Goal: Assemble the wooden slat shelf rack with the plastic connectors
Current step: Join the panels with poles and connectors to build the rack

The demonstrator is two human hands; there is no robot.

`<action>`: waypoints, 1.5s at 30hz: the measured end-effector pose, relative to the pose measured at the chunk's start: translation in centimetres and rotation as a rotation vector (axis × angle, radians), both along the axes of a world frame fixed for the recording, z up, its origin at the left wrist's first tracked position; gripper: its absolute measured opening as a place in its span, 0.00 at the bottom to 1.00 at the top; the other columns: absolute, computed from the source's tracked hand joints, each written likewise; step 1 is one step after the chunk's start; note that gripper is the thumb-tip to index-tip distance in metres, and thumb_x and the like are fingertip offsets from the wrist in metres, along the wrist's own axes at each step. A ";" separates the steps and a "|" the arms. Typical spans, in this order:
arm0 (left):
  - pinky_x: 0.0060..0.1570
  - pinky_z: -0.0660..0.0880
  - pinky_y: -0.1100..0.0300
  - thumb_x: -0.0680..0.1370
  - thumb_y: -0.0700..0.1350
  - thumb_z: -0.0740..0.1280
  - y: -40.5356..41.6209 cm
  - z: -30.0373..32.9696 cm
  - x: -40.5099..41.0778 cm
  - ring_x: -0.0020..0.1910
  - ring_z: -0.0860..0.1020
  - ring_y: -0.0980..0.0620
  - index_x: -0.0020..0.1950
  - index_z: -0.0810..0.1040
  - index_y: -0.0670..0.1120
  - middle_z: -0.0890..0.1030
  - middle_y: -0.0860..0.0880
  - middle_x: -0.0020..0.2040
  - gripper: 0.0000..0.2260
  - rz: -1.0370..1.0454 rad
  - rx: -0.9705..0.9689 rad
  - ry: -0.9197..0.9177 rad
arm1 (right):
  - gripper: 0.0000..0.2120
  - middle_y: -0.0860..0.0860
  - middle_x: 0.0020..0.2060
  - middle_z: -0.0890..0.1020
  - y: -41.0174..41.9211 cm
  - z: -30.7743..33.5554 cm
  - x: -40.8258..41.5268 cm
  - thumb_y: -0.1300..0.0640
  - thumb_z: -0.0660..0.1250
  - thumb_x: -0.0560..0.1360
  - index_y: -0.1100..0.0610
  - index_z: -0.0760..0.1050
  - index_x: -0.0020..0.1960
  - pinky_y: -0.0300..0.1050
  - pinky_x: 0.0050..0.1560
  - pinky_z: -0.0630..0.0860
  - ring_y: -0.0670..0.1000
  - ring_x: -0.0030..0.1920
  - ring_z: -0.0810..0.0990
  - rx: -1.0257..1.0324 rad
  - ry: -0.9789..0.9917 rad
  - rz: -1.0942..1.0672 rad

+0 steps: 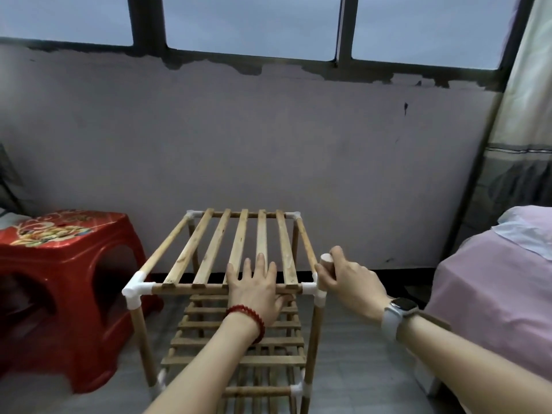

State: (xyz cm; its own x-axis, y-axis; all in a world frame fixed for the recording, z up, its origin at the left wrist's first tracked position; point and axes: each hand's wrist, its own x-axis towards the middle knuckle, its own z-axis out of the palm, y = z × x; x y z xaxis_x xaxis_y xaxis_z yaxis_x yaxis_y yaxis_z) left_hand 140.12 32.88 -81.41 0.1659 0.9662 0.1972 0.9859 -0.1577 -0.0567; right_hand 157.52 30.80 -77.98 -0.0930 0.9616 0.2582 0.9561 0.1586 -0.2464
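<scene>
A wooden slat shelf rack [209,249] stands on the floor, with white plastic connectors [136,289] at its corners and lower slat tiers below. My left hand [257,282] lies flat, fingers straight, on the top slats near the front rail. My right hand [343,279] grips a short round wooden dowel [327,259] held upright over the front right corner connector [316,289]. The dowel's lower end is hidden by my fingers.
A red plastic stool [59,282] stands to the left of the rack. A bed with a pink cover [493,288] is at the right. The wall lies just behind the rack, windows above it. Grey floor surrounds the rack's legs.
</scene>
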 end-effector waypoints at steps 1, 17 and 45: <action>0.70 0.44 0.35 0.80 0.59 0.53 0.1 0.1 0.0 0.76 0.46 0.42 0.77 0.45 0.49 0.45 0.45 0.78 0.31 0.003 0.001 -0.015 | 0.13 0.54 0.46 0.81 0.4 0.7 0.0 0.43 0.51 0.80 0.53 0.59 0.49 0.49 0.42 0.69 0.60 0.47 0.80 0.002 -0.017 0.015; 0.67 0.63 0.52 0.81 0.55 0.48 0.8 1.8 -16.8 0.71 0.64 0.48 0.58 0.77 0.50 0.71 0.45 0.67 0.20 0.296 -0.027 -0.277 | 0.15 0.51 0.44 0.81 1.2 -0.9 -6.1 0.42 0.51 0.80 0.53 0.63 0.56 0.49 0.43 0.75 0.53 0.41 0.81 0.113 0.063 0.317; 0.50 0.70 0.60 0.72 0.63 0.66 -2.4 2.4 6.1 0.49 0.71 0.53 0.56 0.76 0.47 0.75 0.49 0.54 0.22 -0.402 -0.093 -0.269 | 0.12 0.47 0.40 0.79 2.2 3.3 6.8 0.44 0.57 0.79 0.52 0.67 0.50 0.42 0.41 0.73 0.46 0.40 0.77 0.066 0.502 0.155</action>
State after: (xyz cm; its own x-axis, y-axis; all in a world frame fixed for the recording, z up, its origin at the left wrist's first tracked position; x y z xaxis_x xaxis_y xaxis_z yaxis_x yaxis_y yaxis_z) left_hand 146.24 30.49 -79.03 0.4844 0.8515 0.2005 0.8236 -0.5212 0.2235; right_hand 164.27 33.03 -74.72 -0.0826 0.9266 0.3669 0.6869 0.3197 -0.6527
